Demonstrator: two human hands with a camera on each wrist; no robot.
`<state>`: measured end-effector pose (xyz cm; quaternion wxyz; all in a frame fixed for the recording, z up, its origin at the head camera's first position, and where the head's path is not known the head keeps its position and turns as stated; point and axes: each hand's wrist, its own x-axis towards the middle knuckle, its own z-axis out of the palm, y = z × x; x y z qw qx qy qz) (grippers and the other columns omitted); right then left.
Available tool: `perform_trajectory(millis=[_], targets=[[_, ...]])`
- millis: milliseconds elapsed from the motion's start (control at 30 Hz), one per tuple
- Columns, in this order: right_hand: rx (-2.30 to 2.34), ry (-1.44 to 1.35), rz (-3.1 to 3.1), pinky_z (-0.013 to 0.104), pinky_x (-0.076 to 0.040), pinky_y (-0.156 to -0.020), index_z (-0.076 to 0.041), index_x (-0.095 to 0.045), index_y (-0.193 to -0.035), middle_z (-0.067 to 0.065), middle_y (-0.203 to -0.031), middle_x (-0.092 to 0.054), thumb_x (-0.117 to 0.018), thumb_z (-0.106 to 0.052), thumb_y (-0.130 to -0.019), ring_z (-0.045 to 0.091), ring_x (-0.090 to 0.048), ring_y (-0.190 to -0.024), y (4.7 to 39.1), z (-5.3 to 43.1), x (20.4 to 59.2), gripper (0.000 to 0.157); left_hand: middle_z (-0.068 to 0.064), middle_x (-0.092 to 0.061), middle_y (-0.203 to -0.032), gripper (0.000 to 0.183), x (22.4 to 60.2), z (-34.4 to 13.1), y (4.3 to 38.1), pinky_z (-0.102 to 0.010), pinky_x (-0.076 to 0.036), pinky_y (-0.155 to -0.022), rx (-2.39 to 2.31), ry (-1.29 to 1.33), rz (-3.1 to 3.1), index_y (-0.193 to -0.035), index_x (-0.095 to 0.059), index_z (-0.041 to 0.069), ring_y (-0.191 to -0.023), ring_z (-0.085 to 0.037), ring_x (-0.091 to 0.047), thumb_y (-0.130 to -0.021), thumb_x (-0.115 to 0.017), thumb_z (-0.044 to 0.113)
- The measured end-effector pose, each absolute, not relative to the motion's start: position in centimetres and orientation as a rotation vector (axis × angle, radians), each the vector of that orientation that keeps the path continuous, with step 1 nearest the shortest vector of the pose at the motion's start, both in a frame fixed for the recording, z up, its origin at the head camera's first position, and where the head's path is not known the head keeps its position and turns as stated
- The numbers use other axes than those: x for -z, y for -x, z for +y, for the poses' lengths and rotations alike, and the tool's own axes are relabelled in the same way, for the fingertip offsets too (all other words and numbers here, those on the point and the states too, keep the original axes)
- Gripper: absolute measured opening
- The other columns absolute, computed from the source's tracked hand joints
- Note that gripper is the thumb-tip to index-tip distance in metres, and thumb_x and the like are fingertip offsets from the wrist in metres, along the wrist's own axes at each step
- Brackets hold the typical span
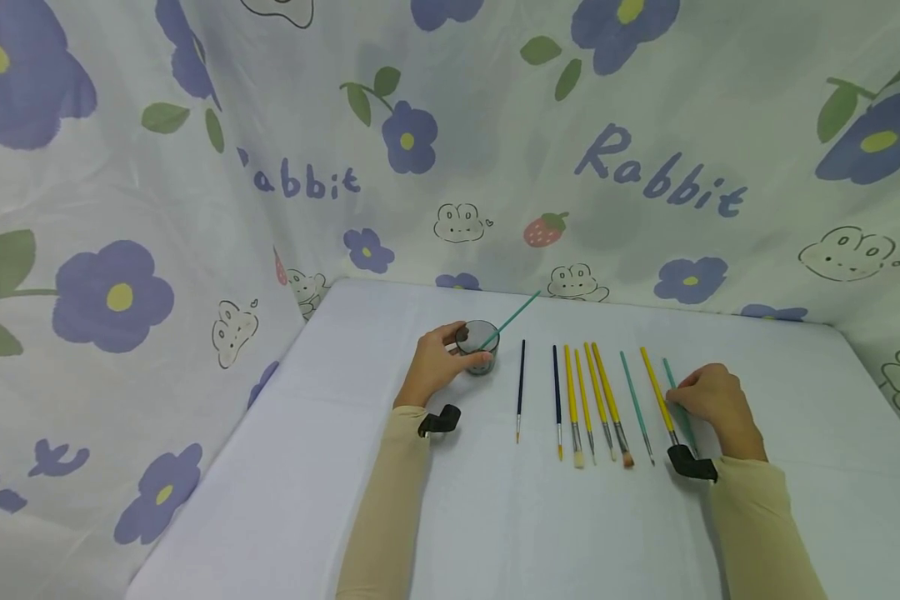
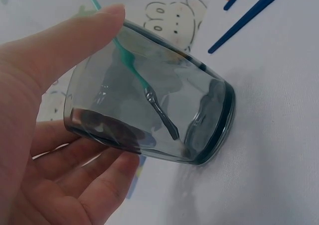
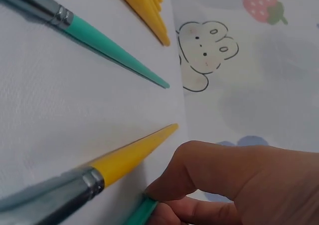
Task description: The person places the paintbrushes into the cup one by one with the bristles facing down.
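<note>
My left hand (image 1: pixel 435 364) grips a clear grey drinking glass (image 2: pixel 204 93), thumb on one side and fingers curled round the other. Inside leans a green paintbrush (image 1: pixel 521 311), bristles down near the bottom, its handle sticking out over the rim to the right. At the right end of a row of brushes, my right hand (image 1: pixel 718 406) pinches a second green paintbrush (image 3: pixel 142 213) between thumb and fingertips. Most of that brush is hidden by the hand in the right wrist view. Just left of the fingers lies a yellow paintbrush (image 1: pixel 656 388).
Between the hands lie a third green paintbrush (image 1: pixel 634 400), several yellow paintbrushes (image 1: pixel 571 392) and two dark blue ones (image 1: pixel 522 379), (image 1: pixel 557 387), handles pointing away. They rest on a white-covered table (image 1: pixel 540 533). A patterned curtain (image 1: pixel 495 117) hangs behind its far edge.
</note>
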<state>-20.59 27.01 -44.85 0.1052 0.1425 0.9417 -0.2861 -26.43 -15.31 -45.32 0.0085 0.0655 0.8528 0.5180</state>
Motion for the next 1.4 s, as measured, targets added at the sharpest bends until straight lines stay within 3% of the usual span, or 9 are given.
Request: perform_trajectory(millis=[200, 567, 767, 1067, 1167, 1400], targets=[[0.79, -0.457, 2.769, 0.035, -0.049, -0.059, 0.006, -0.069, -0.097, 0.022, -0.093, -0.067, -0.07, -0.03, -0.083, 0.031, -0.059, -0.079, 20.5, 27.0, 44.9, 0.038, -0.008, -0.06, -0.136, 0.091, 45.5, -15.3, 26.6, -0.035, -0.054, -0.106, -1.628, -0.225, 2.676, -0.143, -0.051, 0.009, -0.129, -0.026, -0.056, -0.07, -0.087, 0.048], [0.832, -0.443, 2.759, 0.04, -0.05, -0.066, 0.008, -0.068, -0.107, 0.02, -0.094, -0.068, -0.068, -0.031, -0.086, 0.033, -0.058, -0.085, 20.3, 27.2, 44.0, 0.044, -0.009, -0.06, -0.135, 0.093, 45.4, -15.2, 26.5, -0.035, -0.054, -0.105, -1.633, -0.222, 2.673, -0.143, -0.051, 0.008, -0.129, -0.026, -0.056, -0.069, -0.087, 0.049], [0.942, -0.374, 2.776, 0.039, -0.052, -0.067, 0.01, -0.065, -0.112, 0.015, -0.084, -0.073, -0.064, -0.031, -0.089, 0.027, -0.066, -0.081, 20.3, 27.4, 43.4, 0.047, -0.008, -0.06, -0.135, 0.092, 45.4, -15.2, 26.5, -0.035, -0.055, -0.105, -1.637, -0.224, 2.677, -0.144, -0.05, 0.008, -0.128, -0.026, -0.057, -0.069, -0.087, 0.048], [1.27, -0.413, 2.703, 0.024, -0.06, -0.066, 0.01, -0.06, -0.123, 0.02, -0.105, -0.071, -0.061, -0.031, -0.093, 0.012, -0.069, -0.076, 19.8, 27.1, 43.6, 0.051, -0.008, -0.058, -0.138, 0.094, 45.7, -15.2, 26.0, -0.034, -0.054, -0.105, -1.63, -0.211, 2.655, -0.144, -0.05, 0.01, -0.13, -0.025, -0.056, -0.069, -0.087, 0.05], [1.367, -0.435, 2.67, 0.02, -0.059, -0.066, 0.009, -0.057, -0.127, 0.012, -0.103, -0.07, -0.06, -0.032, -0.094, 0.005, -0.067, -0.075, 19.7, 26.9, 43.4, 0.053, -0.007, -0.059, -0.138, 0.094, 45.8, -15.2, 25.9, -0.033, -0.054, -0.105, -1.627, -0.217, 2.66, -0.144, -0.05, 0.009, -0.131, -0.025, -0.055, -0.068, -0.087, 0.051], [1.633, -0.461, 2.576, 0.017, -0.061, -0.067, 0.006, -0.055, -0.129, -0.02, -0.077, -0.063, -0.061, -0.029, -0.094, -0.003, -0.067, -0.071, 20.0, 26.3, 42.2, 0.05, -0.007, -0.059, -0.138, 0.093, 45.5, -15.2, 26.1, -0.033, -0.055, -0.105, -1.636, -0.227, 2.675, -0.144, -0.051, 0.009, -0.13, -0.024, -0.055, -0.068, -0.087, 0.051]])
